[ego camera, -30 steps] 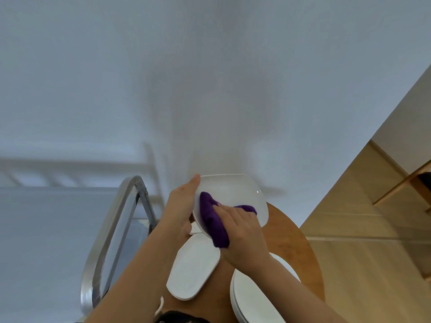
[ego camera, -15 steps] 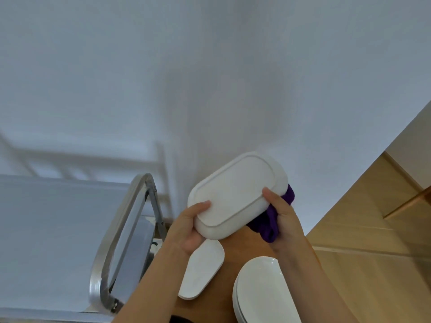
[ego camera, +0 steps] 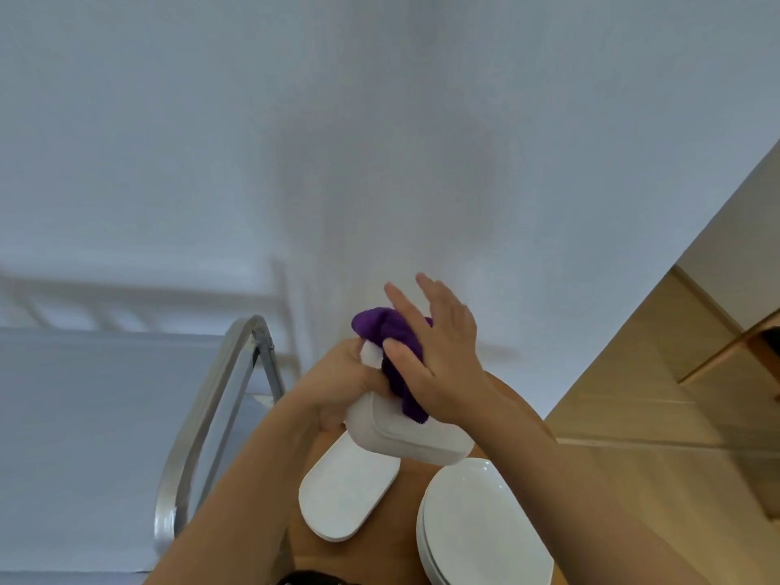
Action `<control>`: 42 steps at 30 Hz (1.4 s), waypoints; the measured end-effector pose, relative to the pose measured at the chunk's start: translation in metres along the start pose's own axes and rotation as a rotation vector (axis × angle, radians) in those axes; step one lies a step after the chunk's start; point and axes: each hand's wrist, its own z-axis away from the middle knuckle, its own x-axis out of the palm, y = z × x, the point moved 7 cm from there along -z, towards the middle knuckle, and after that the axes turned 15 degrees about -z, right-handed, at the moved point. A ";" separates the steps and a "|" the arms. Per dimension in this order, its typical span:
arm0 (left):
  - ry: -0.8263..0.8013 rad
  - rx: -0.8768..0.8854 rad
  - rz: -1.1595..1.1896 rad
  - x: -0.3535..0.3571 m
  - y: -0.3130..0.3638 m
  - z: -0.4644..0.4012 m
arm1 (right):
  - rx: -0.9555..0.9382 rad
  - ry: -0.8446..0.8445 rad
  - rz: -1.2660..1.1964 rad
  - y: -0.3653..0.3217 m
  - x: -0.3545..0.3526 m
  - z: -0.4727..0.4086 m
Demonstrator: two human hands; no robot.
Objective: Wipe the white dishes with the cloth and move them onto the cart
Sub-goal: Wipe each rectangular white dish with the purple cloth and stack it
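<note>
Left hand [ego camera: 337, 388]: gripped the white rounded-rectangular ceramic dish [ego camera: 405, 432] from its left side, held above the table.
Right hand [ego camera: 439, 352]: fingers straight, pressed the purple cloth [ego camera: 392, 331] against the dish's upturned face.
Below the hands: white oblong plate [ego camera: 346, 491] and stacked white round plates [ego camera: 477, 525] on the round wooden table [ego camera: 506, 403].
Left of the left hand: metal cart handle [ego camera: 211, 394].

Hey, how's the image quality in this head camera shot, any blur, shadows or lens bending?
Head view: soft, even light, no glare on the plate stack; faint shadows on the wall; the right hand looks slightly motion-blurred on the purple cloth; wide-angle bending curves the cart handle.
</note>
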 end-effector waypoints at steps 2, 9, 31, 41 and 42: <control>-0.049 0.036 -0.020 -0.003 0.004 0.003 | -0.036 -0.033 0.012 -0.005 0.004 -0.002; -0.091 0.119 -0.058 -0.011 0.018 0.018 | -0.002 -0.045 -0.161 0.019 -0.011 -0.004; 0.141 0.075 0.497 0.005 0.003 0.007 | 0.556 0.470 -0.956 0.124 -0.046 0.030; -0.067 -0.170 0.407 0.020 -0.009 -0.003 | 0.341 0.272 -0.591 0.092 -0.073 0.003; -0.040 -0.164 0.418 0.020 -0.008 -0.004 | 0.333 0.265 -0.599 0.089 -0.066 0.006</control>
